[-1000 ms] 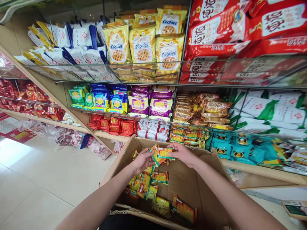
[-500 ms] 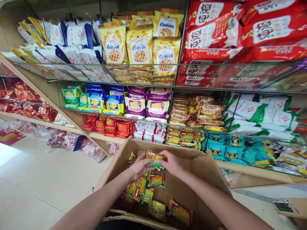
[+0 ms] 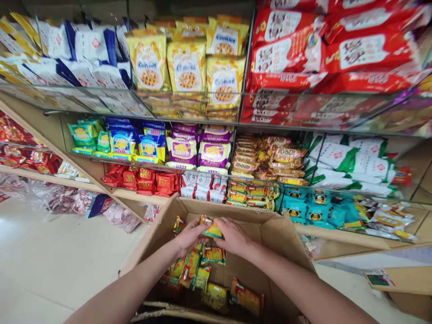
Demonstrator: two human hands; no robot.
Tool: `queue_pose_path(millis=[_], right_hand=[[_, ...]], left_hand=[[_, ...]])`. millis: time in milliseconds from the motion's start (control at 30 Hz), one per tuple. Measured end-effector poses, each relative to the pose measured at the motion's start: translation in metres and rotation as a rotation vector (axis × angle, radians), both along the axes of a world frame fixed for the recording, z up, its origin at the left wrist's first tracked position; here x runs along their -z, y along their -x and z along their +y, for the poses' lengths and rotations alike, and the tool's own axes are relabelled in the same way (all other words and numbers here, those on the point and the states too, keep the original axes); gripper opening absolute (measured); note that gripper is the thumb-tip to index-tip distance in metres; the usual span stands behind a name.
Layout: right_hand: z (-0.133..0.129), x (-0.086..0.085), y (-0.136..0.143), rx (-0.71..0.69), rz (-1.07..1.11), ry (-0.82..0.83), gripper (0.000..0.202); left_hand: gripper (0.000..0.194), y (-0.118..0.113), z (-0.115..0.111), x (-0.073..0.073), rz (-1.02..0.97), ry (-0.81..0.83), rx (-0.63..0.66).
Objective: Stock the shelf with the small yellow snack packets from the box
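Observation:
Above an open cardboard box [image 3: 270, 243], my two hands meet around small orange-and-green snack packets [image 3: 213, 230]. My left hand [image 3: 191, 236] grips them from the left with its thumb on top. Closed on their right side is my right hand [image 3: 232, 236], its fingers curled over the upper edge. How many packets are stacked there is hard to see. Inside the box, under my hands, lie several loose packets of the same colours, among them one flat packet [image 3: 213, 255] and a tilted one [image 3: 246, 297] near the front.
Behind the box rise glass-fronted shelves with yellow cookie bags [image 3: 187, 67], red bags [image 3: 286, 45], purple biscuit packs [image 3: 182, 148] and teal packets [image 3: 317, 209]. On the lowest shelf, similar orange-and-green packets [image 3: 251, 193] sit just past the box's far edge. Plastic-wrapped bundles [image 3: 121, 213] lie on the floor at left.
The view has shifted slightly, so the shelves sit further left. My right hand has closed further over the packets, with its fingers now covering more of them.

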State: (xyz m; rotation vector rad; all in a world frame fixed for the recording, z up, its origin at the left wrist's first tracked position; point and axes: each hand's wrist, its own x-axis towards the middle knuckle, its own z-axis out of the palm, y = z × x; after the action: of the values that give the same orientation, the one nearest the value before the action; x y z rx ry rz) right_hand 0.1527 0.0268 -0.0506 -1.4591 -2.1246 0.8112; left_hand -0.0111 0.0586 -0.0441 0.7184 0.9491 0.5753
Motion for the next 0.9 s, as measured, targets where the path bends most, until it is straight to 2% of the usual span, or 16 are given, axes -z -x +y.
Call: queue_pose_path(millis=[67,167,200,267,367,433,500,600,733,900], right_hand=[[0.002,-0.001,-0.001,0.096,0.164,0.048,0.054],[0.005,-0.01,0.003,0.392,0.542,0.271,0.073],[0.005,-0.014,0.006,0.444,0.699,0.393,0.072],[0.002,-0.022,0.013,0.455,1.011,0.618,0.059],[-0.007,-0.025,0.024,0.493,1.291,0.753,0.045],[-0.01,-0.024,0.024,0.593,1.352,0.703,0.044],[-0.006,-0.025,0.013,0.666,1.392,0.567,0.043],[0.013,-0.031,-0.022,0.829,1.485,0.341,0.04],[0.043,-0.038,-0.069,1.072,1.453,0.229,0.039],[0.064,-0.021,-0.086,1.124,1.372,0.105,0.039]], left_hand=[[0.027,0.0,0.002,-0.003,-0.018,-0.021,-0.021],[0.03,-0.003,0.005,-0.011,-0.041,-0.005,-0.054],[0.033,-0.005,0.005,-0.014,-0.046,-0.007,-0.061],[0.036,-0.01,0.003,-0.019,-0.065,-0.029,-0.067],[0.037,-0.017,-0.002,-0.024,-0.074,-0.047,-0.064],[0.036,-0.02,-0.006,-0.025,-0.064,-0.057,-0.053],[0.037,-0.019,-0.008,-0.026,-0.057,-0.087,-0.047],[0.038,-0.013,-0.008,-0.026,-0.039,-0.112,0.014],[0.035,-0.005,-0.008,-0.021,0.04,-0.118,0.161],[0.033,-0.006,-0.011,-0.014,0.081,-0.146,0.254]])
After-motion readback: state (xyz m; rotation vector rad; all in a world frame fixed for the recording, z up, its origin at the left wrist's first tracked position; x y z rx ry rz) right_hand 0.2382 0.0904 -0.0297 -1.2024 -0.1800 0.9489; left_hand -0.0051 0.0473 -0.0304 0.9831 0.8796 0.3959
